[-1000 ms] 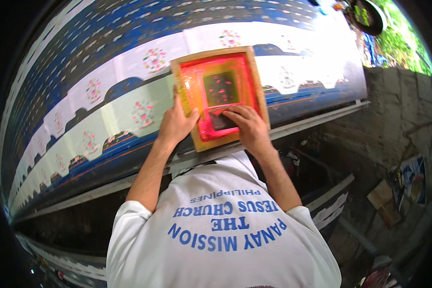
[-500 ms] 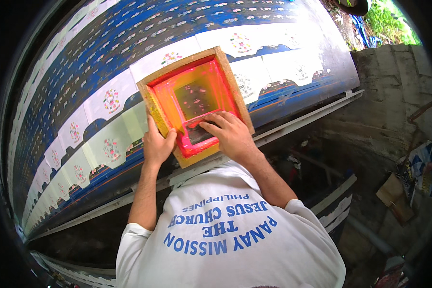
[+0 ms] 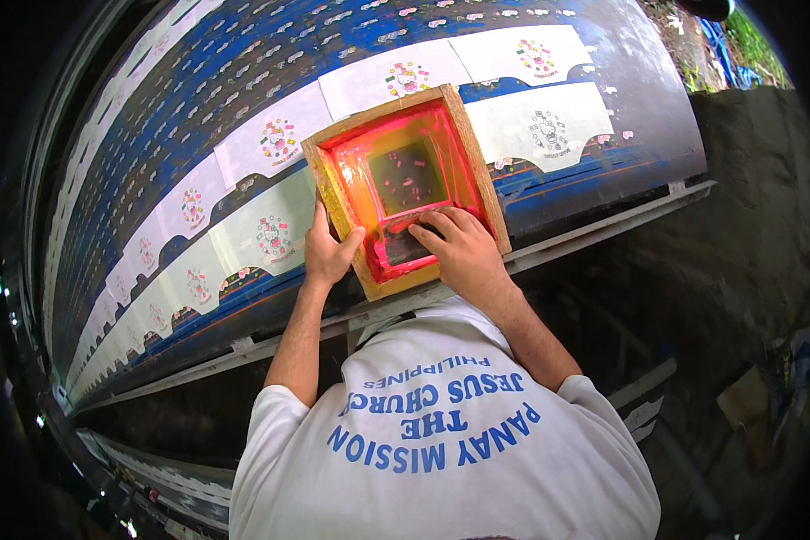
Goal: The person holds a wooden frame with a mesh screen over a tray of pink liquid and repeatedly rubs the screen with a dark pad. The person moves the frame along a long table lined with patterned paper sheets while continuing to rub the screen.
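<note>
A wooden-framed printing screen (image 3: 477,153) is slightly tilted over the near row of printed white sheets, its inner sides smeared with pink and red ink. Pink motifs show on its olive mesh (image 3: 408,171). My left hand (image 3: 331,252) grips the frame's left side, thumb over the rim, other fingers partly hidden beyond it. Inside, towards the near end, my right hand (image 3: 468,250) has its fingers curled over a dark squeegee (image 3: 398,243) edged with pink ink. Whether the frame rests on the sheets or hangs just above them, I cannot tell.
Printed sheets, such as the one at the right (image 3: 549,126), lie in rows on a long blue-and-dark table (image 3: 549,193) marked with small printed shapes. A pale rail (image 3: 621,220) runs along its near edge. Brown cardboard (image 3: 749,400) lies low at the right.
The screen has moved right along the near row with both hands on it. A printed sheet it covered now shows at its left, and another is now hidden beneath it.
</note>
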Demonstrator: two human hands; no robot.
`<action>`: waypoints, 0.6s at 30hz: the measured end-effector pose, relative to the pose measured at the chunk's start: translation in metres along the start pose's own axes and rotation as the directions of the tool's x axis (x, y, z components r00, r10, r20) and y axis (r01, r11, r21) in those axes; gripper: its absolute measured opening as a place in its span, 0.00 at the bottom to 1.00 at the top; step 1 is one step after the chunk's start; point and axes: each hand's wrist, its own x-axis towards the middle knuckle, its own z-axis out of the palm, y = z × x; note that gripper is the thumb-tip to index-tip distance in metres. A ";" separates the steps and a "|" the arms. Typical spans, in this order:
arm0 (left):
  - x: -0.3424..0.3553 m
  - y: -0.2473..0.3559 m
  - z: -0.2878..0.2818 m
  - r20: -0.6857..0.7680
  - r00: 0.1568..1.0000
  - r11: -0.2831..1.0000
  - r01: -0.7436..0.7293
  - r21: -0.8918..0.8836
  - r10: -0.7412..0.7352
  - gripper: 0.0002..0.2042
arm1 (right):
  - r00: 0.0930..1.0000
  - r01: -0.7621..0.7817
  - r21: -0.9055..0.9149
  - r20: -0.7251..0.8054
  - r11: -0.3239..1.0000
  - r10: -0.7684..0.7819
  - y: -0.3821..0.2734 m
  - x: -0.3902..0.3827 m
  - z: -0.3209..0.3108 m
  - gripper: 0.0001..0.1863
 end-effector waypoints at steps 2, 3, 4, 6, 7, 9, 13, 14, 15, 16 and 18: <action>-0.001 0.001 0.000 -0.002 1.000 1.000 0.006 -0.028 -0.006 0.43 | 0.999 -0.007 0.013 0.037 1.000 0.006 0.002 0.000 -0.001 0.28; 0.000 -0.001 0.000 -0.001 1.000 0.999 -0.005 -0.046 0.005 0.44 | 0.999 0.004 0.016 0.044 1.000 -0.005 0.003 -0.001 -0.001 0.29; 0.000 -0.001 -0.001 -0.003 1.000 0.998 -0.017 -0.065 0.017 0.44 | 0.998 0.019 0.019 0.053 1.000 -0.020 0.004 0.000 -0.004 0.29; -0.002 -0.001 0.000 -0.009 1.000 0.995 0.012 -0.098 -0.013 0.45 | 0.997 0.045 0.027 0.061 0.999 -0.047 0.006 0.001 -0.005 0.30; -0.004 -0.002 0.001 -0.016 1.000 0.993 0.024 -0.116 -0.026 0.46 | 0.996 0.060 0.030 0.059 0.998 -0.062 0.008 0.000 -0.004 0.30; -0.003 -0.005 -0.001 -0.003 0.999 0.997 0.050 -0.065 -0.050 0.47 | 0.994 0.093 0.027 0.063 0.995 -0.095 0.010 -0.001 -0.004 0.29; -0.005 0.004 -0.001 -0.006 0.997 0.997 0.071 -0.037 -0.072 0.46 | 0.989 0.137 0.003 0.055 0.991 -0.137 0.013 0.000 -0.007 0.26; -0.005 0.005 -0.001 -0.018 0.998 0.998 0.061 -0.016 -0.061 0.46 | 0.989 0.140 0.001 0.048 0.990 -0.140 0.014 0.000 -0.005 0.26; -0.004 0.006 -0.003 -0.019 0.998 0.998 0.062 0.005 -0.062 0.47 | 0.988 0.145 0.033 0.040 0.989 -0.146 0.017 0.002 -0.004 0.26; -0.005 0.008 -0.004 -0.016 0.998 0.998 0.065 0.022 -0.064 0.47 | 0.989 0.144 0.064 0.035 0.988 -0.146 0.021 0.004 -0.003 0.26; -0.006 0.010 -0.005 0.000 0.993 0.988 0.121 0.097 -0.121 0.48 | 0.989 0.149 0.107 0.005 0.983 -0.150 0.029 0.013 -0.002 0.26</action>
